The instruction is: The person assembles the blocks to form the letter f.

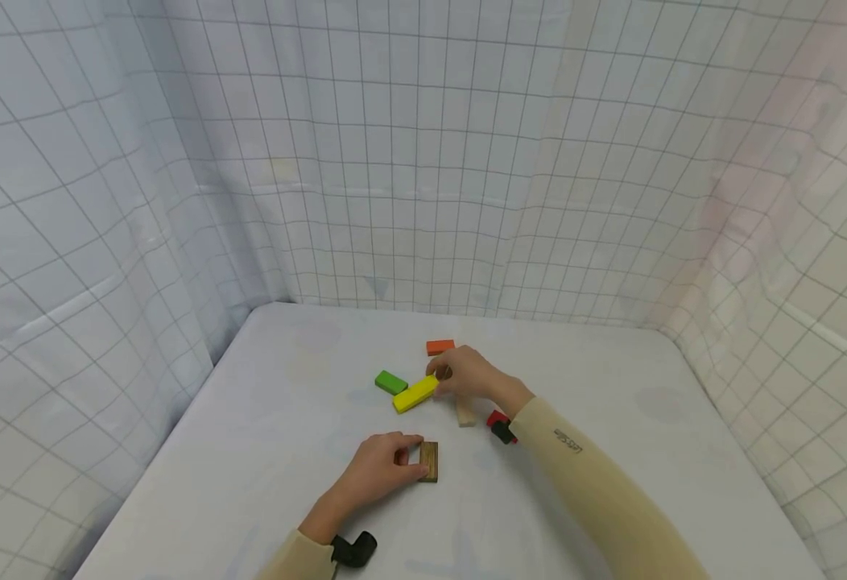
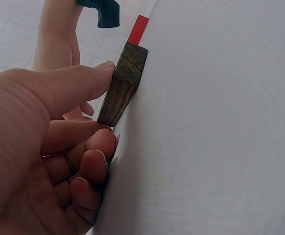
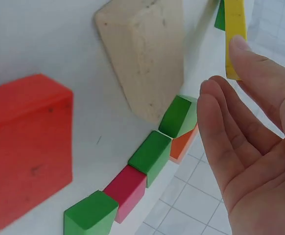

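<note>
In the head view my left hand (image 1: 383, 467) pinches a dark brown wooden block (image 1: 429, 461) at its ends, thumb on the near one and index finger on the far one. The same dark block (image 2: 120, 85) shows its grain in the left wrist view. Further off, my right hand (image 1: 470, 374) is at the upper end of a yellow block (image 1: 412, 395). In the right wrist view the thumb overlaps that yellow block (image 3: 235, 22), while the fingers stay apart from the thumb. Whether the thumb touches the block is unclear.
A green block (image 1: 390, 383) lies left of the yellow one, an orange block (image 1: 440, 347) behind. A pale wooden block (image 1: 465, 415) and a red block (image 1: 497, 418) are near the right forearm. The right wrist view adds several green blocks (image 3: 150, 156) and a pink block (image 3: 126, 191).
</note>
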`<control>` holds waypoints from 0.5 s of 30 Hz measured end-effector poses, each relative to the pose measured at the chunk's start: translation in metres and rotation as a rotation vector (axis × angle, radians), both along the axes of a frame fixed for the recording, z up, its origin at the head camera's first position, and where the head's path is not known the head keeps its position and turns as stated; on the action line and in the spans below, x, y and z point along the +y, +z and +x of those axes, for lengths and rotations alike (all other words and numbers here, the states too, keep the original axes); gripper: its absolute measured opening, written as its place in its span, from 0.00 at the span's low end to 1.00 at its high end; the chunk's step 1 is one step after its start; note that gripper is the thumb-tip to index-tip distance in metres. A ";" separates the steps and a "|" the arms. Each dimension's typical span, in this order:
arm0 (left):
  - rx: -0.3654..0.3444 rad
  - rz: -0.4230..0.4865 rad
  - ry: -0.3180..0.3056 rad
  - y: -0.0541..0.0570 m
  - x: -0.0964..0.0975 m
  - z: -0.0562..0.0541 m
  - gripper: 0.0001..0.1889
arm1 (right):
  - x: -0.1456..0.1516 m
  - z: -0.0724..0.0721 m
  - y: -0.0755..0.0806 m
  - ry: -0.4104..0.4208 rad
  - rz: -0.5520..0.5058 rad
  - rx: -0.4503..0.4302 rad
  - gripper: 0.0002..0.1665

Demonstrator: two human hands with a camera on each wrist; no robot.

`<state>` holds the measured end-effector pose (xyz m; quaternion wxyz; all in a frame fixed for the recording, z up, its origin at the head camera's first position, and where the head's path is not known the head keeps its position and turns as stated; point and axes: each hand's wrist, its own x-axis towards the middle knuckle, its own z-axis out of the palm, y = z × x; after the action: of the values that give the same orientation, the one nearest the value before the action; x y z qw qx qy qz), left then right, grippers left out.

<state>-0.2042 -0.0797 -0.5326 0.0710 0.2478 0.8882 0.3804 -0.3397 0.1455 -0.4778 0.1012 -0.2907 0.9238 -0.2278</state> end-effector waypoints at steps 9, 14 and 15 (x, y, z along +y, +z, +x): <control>0.015 0.017 -0.003 0.000 -0.001 0.001 0.26 | -0.001 0.006 0.008 -0.003 -0.173 -0.097 0.17; 0.022 0.016 0.008 0.000 0.001 0.001 0.26 | -0.001 0.006 0.010 -0.003 -0.255 -0.123 0.18; 0.024 0.015 0.011 0.001 0.001 0.002 0.25 | 0.000 0.006 0.011 -0.004 -0.267 -0.125 0.19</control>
<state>-0.2027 -0.0783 -0.5320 0.0566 0.2479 0.8874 0.3844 -0.3341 0.1450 -0.4672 0.1186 -0.2851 0.8776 -0.3667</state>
